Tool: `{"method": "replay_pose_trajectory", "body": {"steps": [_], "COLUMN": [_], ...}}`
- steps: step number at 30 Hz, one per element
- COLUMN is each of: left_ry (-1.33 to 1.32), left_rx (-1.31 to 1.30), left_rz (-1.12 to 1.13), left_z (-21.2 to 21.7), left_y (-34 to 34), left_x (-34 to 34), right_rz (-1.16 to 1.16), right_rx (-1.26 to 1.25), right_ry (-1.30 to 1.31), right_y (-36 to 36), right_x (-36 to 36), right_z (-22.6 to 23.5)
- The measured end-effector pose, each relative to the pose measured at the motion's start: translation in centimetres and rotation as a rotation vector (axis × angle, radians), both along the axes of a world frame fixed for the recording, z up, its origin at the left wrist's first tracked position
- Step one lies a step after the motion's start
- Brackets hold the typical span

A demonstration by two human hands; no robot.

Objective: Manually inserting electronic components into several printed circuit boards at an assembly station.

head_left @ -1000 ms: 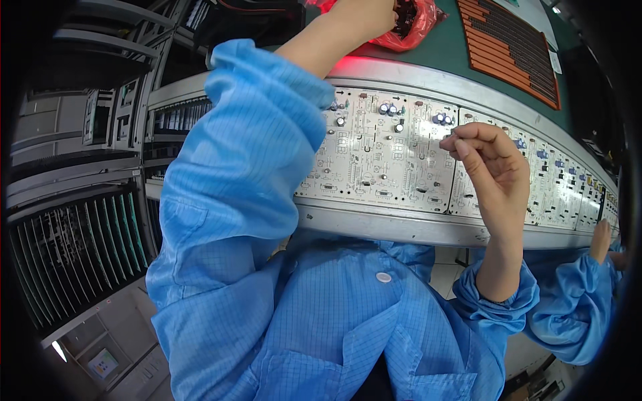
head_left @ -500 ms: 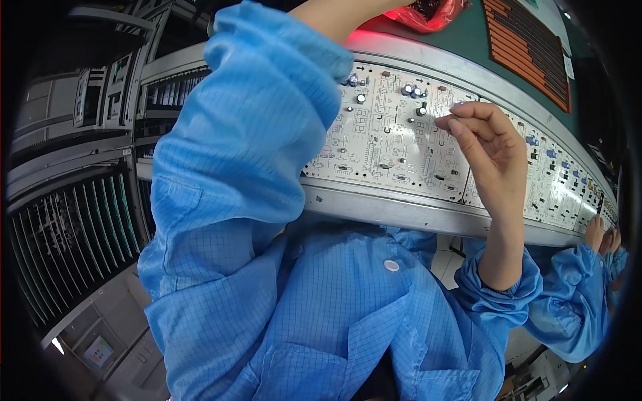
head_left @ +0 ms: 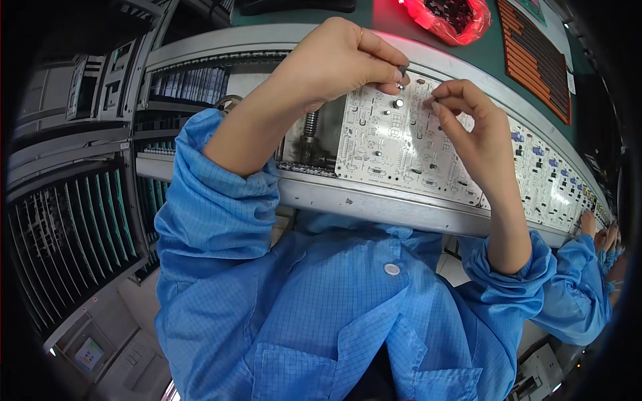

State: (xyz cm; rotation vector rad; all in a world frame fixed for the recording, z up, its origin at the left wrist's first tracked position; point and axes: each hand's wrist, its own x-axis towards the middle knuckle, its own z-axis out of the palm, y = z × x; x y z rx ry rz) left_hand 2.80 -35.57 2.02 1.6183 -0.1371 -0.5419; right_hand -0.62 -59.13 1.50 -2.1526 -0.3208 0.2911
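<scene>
Left grip point(head_left: 348, 60) pinches a small dark part point(head_left: 402, 70) over the white circuit board's point(head_left: 394, 144) top edge; right grip point(head_left: 471, 130) pinches closed just beside it. The board lies on the conveyor rail point(head_left: 401, 204).

The person wears a light blue coat point(head_left: 334, 307) of thin cloth with a fine grid pattern, closed down the front with a round white button point(head_left: 392, 269). Its sleeves point(head_left: 221, 200) end in gathered elastic cuffs point(head_left: 511, 267) on the forearms, leaving both hands bare. A thin gold ring point(head_left: 362, 31) sits on a finger of the left hand point(head_left: 341, 57), and a chest pocket point(head_left: 294, 374) is stitched low on the coat.
</scene>
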Motion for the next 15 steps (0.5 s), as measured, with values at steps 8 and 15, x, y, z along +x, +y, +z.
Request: {"method": "replay_pose_trajectory", "body": {"steps": [8,15], "left_ry": [0.031,-0.166], "left_rx": [-0.022,0.083], "left_rz": [0.01,0.077], "left_z": [-2.1,-2.8], "left_y": [1.8,2.3], "left_x": [-1.0,-2.8], "right_rz": [0.118,0.194], "right_rx": [-0.353,-0.412], "right_ry": [-0.497,-0.568], "right_y": [1.2,1.9], "right_x": [1.3,1.6], "right_z": [-0.9,-1.5]}}
